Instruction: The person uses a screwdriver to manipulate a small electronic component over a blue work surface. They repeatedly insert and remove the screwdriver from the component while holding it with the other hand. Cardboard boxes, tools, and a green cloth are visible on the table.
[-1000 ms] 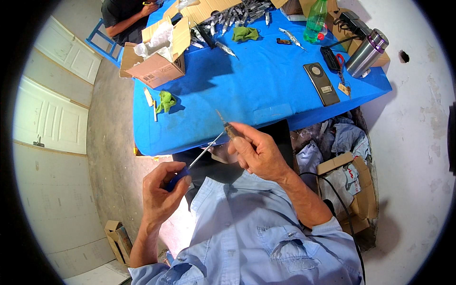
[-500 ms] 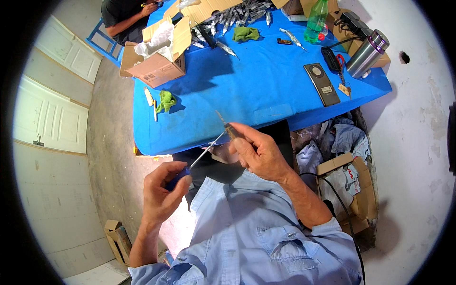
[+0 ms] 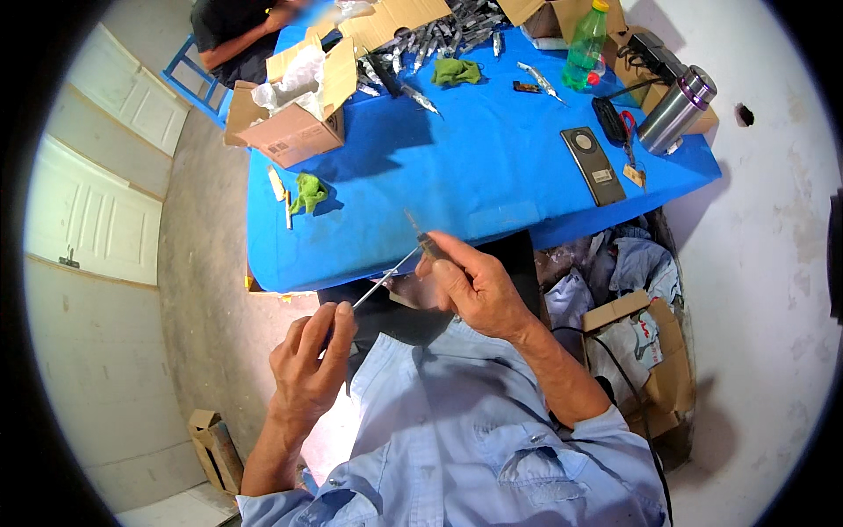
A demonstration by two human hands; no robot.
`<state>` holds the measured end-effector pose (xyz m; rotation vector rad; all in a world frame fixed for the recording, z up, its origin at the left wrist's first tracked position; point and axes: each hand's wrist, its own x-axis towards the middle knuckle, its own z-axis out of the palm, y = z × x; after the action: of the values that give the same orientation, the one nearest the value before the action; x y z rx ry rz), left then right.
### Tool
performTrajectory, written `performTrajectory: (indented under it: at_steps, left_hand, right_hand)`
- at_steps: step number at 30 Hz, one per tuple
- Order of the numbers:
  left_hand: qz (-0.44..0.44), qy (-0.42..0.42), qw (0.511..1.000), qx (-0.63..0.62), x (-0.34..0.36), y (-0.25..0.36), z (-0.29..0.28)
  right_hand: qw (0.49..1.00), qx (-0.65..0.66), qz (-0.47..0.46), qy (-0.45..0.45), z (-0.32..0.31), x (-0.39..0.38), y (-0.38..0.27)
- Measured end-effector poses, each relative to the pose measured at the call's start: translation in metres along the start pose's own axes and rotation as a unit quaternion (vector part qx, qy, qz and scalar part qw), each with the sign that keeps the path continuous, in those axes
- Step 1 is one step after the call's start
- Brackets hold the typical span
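My left hand [image 3: 309,362] is closed round the handle of a screwdriver, hiding most of it. The screwdriver's thin metal shaft [image 3: 378,290] slants up to the right. Its tip meets or nearly meets a slim dark piece with a thin pointed metal end [image 3: 424,241]; whether they touch I cannot tell. That piece is pinched in the fingers of my right hand [image 3: 474,285], its point aimed up and left. Both hands are above my lap, just off the near edge of the blue-covered table [image 3: 395,184].
On the table are an open cardboard box [image 3: 294,136], green cloths [image 3: 307,193], a phone [image 3: 593,167], a steel flask [image 3: 678,110], a green bottle [image 3: 586,48] and a pile of slim silver-black pieces [image 3: 439,39]. A co-worker [image 3: 233,35] sits far left. A cable [image 3: 628,369] hangs at right.
My left hand has turned round the screwdriver handle, so the blue handle is now mostly covered by the fingers. My right hand has barely moved.
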<state>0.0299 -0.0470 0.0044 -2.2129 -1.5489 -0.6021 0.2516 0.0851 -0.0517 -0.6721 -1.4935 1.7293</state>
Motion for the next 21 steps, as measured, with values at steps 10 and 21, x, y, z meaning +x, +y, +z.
performTrajectory:
  at_steps: [10,21]
  left_hand:
    - [-0.522,-0.117,0.584,-0.61,0.027,-0.031,-0.01]
    - [-0.394,-0.086,0.811,-0.425,0.05,-0.051,0.024]
  right_hand:
    - [0.993,-0.102,-0.061,-0.019,-0.01,0.024,-0.001]
    - [0.996,-0.068,-0.008,-0.052,-0.028,0.083,0.005]
